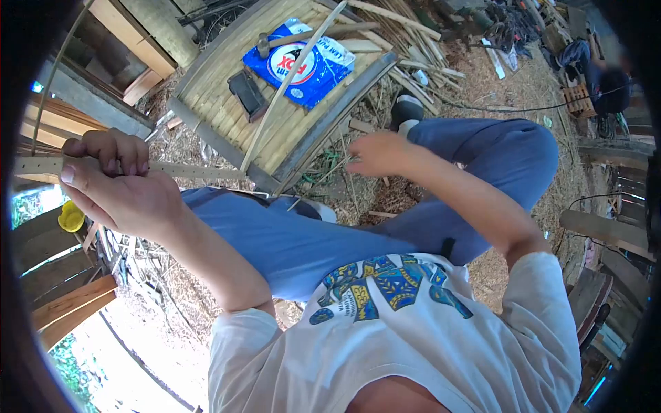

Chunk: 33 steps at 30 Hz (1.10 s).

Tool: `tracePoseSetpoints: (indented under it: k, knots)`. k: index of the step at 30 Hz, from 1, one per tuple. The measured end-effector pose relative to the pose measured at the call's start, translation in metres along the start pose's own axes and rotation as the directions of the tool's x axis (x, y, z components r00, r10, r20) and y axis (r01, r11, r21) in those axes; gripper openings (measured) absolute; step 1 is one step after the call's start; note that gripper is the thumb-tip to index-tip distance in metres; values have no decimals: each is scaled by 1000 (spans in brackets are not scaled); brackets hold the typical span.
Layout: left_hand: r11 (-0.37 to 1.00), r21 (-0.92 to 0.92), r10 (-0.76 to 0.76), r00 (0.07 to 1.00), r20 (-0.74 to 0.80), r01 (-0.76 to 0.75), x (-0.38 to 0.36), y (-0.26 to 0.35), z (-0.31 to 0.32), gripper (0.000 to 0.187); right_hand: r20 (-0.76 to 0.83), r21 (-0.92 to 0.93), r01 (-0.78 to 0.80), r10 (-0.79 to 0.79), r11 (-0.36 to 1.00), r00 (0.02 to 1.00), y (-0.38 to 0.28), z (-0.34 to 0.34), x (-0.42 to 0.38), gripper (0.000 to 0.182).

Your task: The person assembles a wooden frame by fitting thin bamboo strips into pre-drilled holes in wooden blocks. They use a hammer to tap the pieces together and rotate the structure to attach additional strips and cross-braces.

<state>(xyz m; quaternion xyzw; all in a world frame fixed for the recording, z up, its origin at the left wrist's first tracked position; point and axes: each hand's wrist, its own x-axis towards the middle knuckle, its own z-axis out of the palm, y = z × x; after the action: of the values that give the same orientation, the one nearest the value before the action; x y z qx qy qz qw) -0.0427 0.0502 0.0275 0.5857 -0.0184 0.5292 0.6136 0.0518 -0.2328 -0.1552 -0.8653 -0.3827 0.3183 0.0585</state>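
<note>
My left hand (120,182) is raised at the left, its fingers closed around a flat pale wooden strip with a row of small holes (200,170). The strip runs sideways, its right end near the low slatted table (206,86). My right hand (379,153) hangs over the floor beyond my knees, fingers loosely bent and apart, with nothing visible in them. On the table lie a blue plastic glue bag (323,74), a hammer (263,45) resting partly on it, and a dark rectangular block (248,95). A long curved pale strip (284,86) crosses the bag.
Wood strips and offcuts (420,51) are piled right of the table. Shavings cover the floor (509,127). A dark cable (496,109) runs across at the right. Boards (131,41) stand at the upper left, and a yellow object (71,217) sits below my left hand.
</note>
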Motion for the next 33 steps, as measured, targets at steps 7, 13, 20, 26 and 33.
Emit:
tracePoseSetpoints:
  k: [7, 13, 20, 26, 33]
  knots:
    - [996, 90, 31, 999, -38, -27, -4, 2, 3, 35, 94, -96, 325, -317, 941, 944, -31, 157, 125, 29]
    - [996, -91, -2, 999, 37, 6, 5, -2, -28, 34, -92, -201, 394, -418, 897, 904, 13, 78, 96, 15]
    - [968, -249, -16, 998, 57, 30, 13, -9, -35, 33, -257, 29, 371, -352, 928, 900, 37, -56, 1, 15]
    - [969, -244, -36, 998, 46, 47, 9, -5, -27, 31, 75, -184, 199, -188, 963, 979, 49, 22, 48, 67]
    - [964, -264, -28, 998, 54, 41, 3, -1, -33, 33, -26, -275, -20, 13, 961, 1000, 39, 140, 143, 51]
